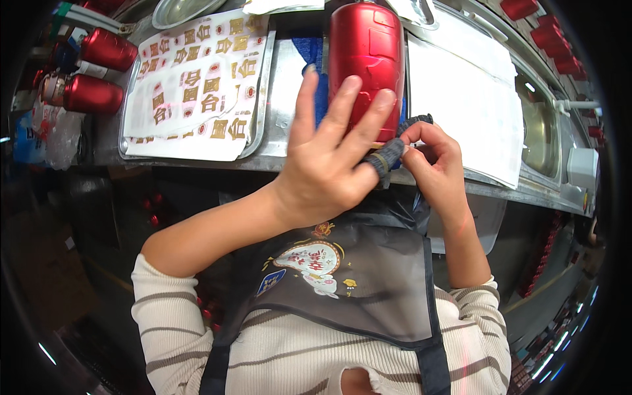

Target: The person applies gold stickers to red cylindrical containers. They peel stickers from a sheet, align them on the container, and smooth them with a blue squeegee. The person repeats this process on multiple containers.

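My left hand (322,161) is held palm down with its fingers spread, over the near part of a glossy red bottle (367,49). One of its fingers, on the right side, wears a dark grey knit finger sleeve (386,158). Beside it, my right hand (436,164) has thumb and forefinger pinched at the end of that sleeve. More dark grey knit shows by the right forefinger; whether it is a second sleeve, I cannot tell. The bottle lies on a blue cloth (320,99), its neck pointing away from me.
At left, a metal tray (263,125) carries printed transfer sheets (197,85). Blank white sheets (464,105) lie at right, before a metal sink (543,141). More red bottles (92,94) lie far left. A metal bowl (184,10) stands at the back.
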The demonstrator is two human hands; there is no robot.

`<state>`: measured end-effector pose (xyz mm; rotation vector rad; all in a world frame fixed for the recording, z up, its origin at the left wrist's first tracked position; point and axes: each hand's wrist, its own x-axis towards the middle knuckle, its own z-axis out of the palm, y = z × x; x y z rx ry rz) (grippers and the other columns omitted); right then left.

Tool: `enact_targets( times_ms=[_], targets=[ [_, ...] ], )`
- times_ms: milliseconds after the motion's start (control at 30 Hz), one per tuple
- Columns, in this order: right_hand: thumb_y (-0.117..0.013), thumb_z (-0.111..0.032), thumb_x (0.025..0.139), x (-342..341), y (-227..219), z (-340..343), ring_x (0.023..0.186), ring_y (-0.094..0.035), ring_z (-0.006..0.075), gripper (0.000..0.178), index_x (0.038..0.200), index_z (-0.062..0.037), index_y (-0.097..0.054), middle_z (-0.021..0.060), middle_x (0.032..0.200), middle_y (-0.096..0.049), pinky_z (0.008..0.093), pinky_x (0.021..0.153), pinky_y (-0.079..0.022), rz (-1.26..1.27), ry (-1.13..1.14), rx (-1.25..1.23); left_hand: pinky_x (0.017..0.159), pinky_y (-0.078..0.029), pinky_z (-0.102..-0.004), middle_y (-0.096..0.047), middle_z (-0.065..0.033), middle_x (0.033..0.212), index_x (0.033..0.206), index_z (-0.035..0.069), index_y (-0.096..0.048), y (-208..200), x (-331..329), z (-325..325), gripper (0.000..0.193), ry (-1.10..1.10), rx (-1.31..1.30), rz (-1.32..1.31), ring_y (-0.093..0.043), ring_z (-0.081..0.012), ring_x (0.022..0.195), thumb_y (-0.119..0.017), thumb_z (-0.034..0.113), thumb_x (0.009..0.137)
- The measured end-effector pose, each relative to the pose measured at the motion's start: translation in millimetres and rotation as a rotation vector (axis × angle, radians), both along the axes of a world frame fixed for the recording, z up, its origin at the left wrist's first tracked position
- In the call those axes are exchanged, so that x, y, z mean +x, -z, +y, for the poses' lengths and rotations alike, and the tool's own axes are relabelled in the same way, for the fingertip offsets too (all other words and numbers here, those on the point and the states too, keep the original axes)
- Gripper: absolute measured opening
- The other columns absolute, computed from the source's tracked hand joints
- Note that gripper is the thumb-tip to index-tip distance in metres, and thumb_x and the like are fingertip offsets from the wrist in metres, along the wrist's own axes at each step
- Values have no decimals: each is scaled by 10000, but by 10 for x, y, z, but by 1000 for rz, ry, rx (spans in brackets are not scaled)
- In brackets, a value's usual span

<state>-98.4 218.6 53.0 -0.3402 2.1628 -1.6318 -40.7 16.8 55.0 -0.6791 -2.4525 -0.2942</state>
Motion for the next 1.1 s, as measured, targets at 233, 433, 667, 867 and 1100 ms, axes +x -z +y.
enact_targets(
  times_ms=[233,433,667,867,1100],
  targets=[
    [-661,-46,840,46,-35,-26,727,-551,67,58,845,7,-638,33,871,-567,200,633,-437,8,0,14,1059,-346,-615,-541,-256,1385,1217,28,-680,243,3,-163,576,-85,397,-116,-616,-348,1191,-846,168,684],
    [-666,-59,831,46,-92,-24,733,-552,84,75,823,11,-642,48,855,-570,217,643,-445,-4,22,19,1084,-296,-634,-526,-284,1387,1093,-53,-695,465,304,-271,447,-85,444,-164,-632,-347,1148,-845,151,724],
    [-654,-55,811,17,-85,21,730,-538,96,62,806,5,-639,54,854,-563,229,647,-444,14,18,39,1087,-262,-650,-512,-287,1401,1052,-30,-706,357,269,-210,368,-36,338,-123,-613,-382,1189,-831,121,742],
    [-655,-47,808,19,-121,35,726,-545,93,58,806,9,-637,61,867,-562,222,633,-451,2,14,11,1095,-230,-639,-464,-306,1436,1111,58,-715,240,167,-226,398,32,189,-91,-587,-401,1227,-822,98,729],
    [-646,-25,811,26,-115,28,696,-542,81,41,813,15,-637,53,863,-561,213,603,-446,31,3,23,1106,-195,-654,-494,-296,1416,1055,112,-740,142,44,-176,328,57,81,-16,-547,-438,1263,-793,148,733]
  ],
)
